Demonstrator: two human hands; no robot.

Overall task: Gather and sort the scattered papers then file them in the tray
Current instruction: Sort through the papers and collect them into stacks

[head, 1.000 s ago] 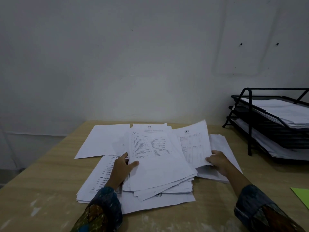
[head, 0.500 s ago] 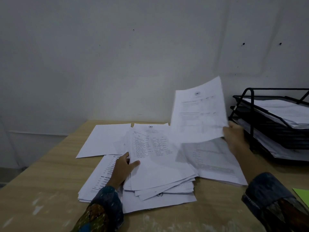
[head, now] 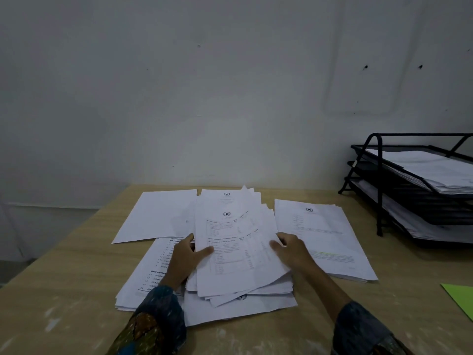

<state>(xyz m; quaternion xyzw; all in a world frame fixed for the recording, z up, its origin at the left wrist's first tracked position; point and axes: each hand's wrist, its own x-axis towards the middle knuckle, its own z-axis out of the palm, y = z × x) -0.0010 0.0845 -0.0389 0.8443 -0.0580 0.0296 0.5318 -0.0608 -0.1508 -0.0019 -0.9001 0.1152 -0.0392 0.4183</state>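
Note:
A loose central stack of printed white papers (head: 238,254) lies on the wooden table (head: 64,290). My left hand (head: 183,260) holds its left edge, thumb on the top sheet. My right hand (head: 291,249) grips the stack's right edge, thumb on top and fingers under the sheets. A second pile of printed pages (head: 322,234) lies flat to the right. A blank sheet (head: 158,213) sits at the back left, and a text page (head: 151,275) shows under my left wrist. The black wire tray (head: 378,185) with three tiers stands at the far right and holds papers.
A green sheet (head: 460,298) pokes in at the right edge of the table. A pale wall stands close behind the table. Bare tabletop shows at the front and along the left side.
My right hand lifted a printed sheet toward the tray side, and that sheet now lies on the central stack. The right hand has come back and holds the stack's right edge. The left hand stayed put.

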